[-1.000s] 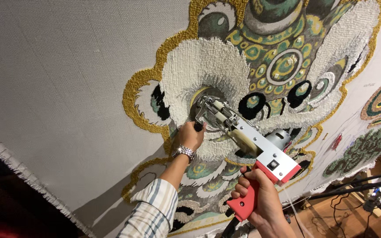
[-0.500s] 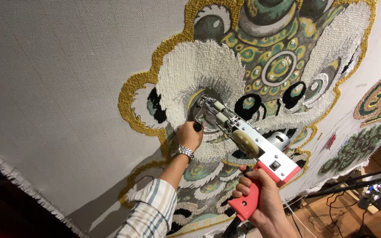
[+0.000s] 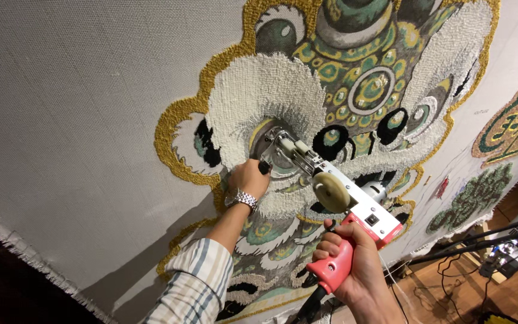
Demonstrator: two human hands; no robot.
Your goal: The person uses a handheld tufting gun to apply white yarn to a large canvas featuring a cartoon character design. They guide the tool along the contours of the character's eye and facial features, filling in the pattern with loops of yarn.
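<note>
The right hand (image 3: 355, 270) is closest to us, low in the picture at about 5 o'clock. It is closed tight around the pink handle of the tufting gun (image 3: 331, 192), with one finger curled up by the trigger spot, likely so the tool stays steady and can be run with that one hand. The gun is pink and white with a round cream wheel on its side, and a dark cord hangs from the bottom of the handle. The gun points up and away toward 10 o'clock, and its metal tip sits against the cloth. The left hand (image 3: 248, 179) is farther out, near the middle of the picture, wrapped shut around the small black front grip by the tip. It seems to be there to push and guide the tip so the line goes the right way. A silver watch (image 3: 241, 198) is on that wrist, and a striped sleeve (image 3: 193, 282) covers the arm. Beyond the hands is the big grey cloth (image 3: 79, 120), stretched flat so the tip can poke through it. On it is a fluffy lion face picture (image 3: 343, 84) in white, gold, green and black yarn. Far off at 4 o'clock is a wooden floor (image 3: 451, 294) with black stand legs.
</note>
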